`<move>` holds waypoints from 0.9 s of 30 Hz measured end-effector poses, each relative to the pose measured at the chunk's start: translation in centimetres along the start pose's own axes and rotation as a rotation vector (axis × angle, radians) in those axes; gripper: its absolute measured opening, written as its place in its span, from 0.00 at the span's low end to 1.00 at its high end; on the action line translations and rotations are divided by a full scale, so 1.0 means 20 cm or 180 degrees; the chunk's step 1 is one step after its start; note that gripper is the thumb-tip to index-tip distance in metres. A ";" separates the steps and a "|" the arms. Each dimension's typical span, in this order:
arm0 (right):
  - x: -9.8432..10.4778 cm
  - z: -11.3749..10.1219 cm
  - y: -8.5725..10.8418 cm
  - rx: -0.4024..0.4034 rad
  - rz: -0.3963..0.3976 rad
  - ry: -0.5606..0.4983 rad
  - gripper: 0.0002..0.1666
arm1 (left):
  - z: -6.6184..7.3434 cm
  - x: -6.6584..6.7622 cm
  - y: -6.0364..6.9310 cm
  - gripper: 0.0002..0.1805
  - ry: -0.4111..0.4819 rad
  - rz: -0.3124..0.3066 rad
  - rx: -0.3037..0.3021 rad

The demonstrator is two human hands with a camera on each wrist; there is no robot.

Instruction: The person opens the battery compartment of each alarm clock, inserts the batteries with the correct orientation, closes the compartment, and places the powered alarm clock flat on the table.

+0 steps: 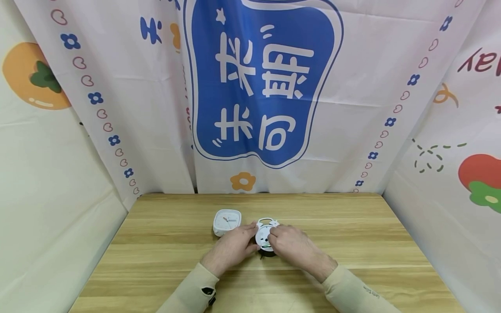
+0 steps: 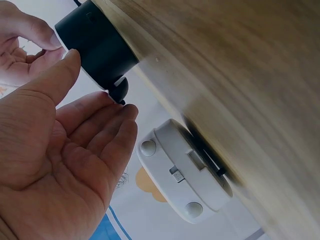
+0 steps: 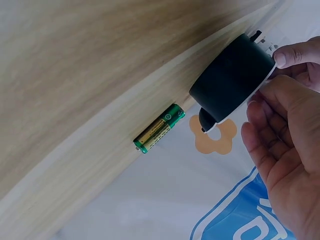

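A twin-bell alarm clock (image 1: 264, 238), white on the side turned up and dark round its body, lies on the table. A green strip, seemingly a battery, shows in a slot low on the white side. Against the clock's left edge, my left hand (image 1: 234, 247) holds it between thumb and fingers; the left wrist view shows the thumb on the dark clock body (image 2: 95, 45). My right hand (image 1: 294, 244) touches the white side with bent fingers; what lies between its fingertips is hidden. In the right wrist view a green and gold battery (image 3: 160, 128) lies beside the clock.
A white square clock (image 1: 228, 221) stands close behind my left hand, its dial facing up and toward me. The wooden table (image 1: 352, 226) ends at a printed white curtain (image 1: 360, 65); similar cloth hangs at both sides.
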State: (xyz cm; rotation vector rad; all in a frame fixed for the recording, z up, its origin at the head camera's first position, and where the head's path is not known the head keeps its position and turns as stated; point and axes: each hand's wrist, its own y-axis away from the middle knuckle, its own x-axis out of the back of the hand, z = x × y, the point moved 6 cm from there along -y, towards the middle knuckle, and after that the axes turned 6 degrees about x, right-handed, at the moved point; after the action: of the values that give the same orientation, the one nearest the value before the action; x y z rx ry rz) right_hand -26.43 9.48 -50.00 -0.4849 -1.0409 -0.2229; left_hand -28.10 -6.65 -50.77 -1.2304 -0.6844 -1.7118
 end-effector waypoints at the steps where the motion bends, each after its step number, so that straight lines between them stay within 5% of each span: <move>1: 0.00 0.00 0.00 0.0000 0.0011 -0.0002 0.10 | 0.00 0.00 0.00 0.33 -0.0003 0.0003 -0.0007; 19: -0.01 0.00 0.00 -0.0020 -0.0010 -0.0030 0.11 | 0.01 0.01 0.01 0.34 -0.0002 0.0062 -0.0095; 27: -0.01 0.04 -0.01 -0.0434 -0.0265 -0.0756 0.10 | 0.00 0.01 0.01 0.34 0.0042 0.0053 -0.0111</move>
State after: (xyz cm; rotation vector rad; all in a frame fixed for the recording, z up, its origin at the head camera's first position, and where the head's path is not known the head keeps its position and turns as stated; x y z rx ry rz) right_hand -27.23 9.76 -49.89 -0.6023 -1.2848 -0.3172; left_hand -27.99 -6.75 -50.59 -1.2442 -0.6372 -1.7231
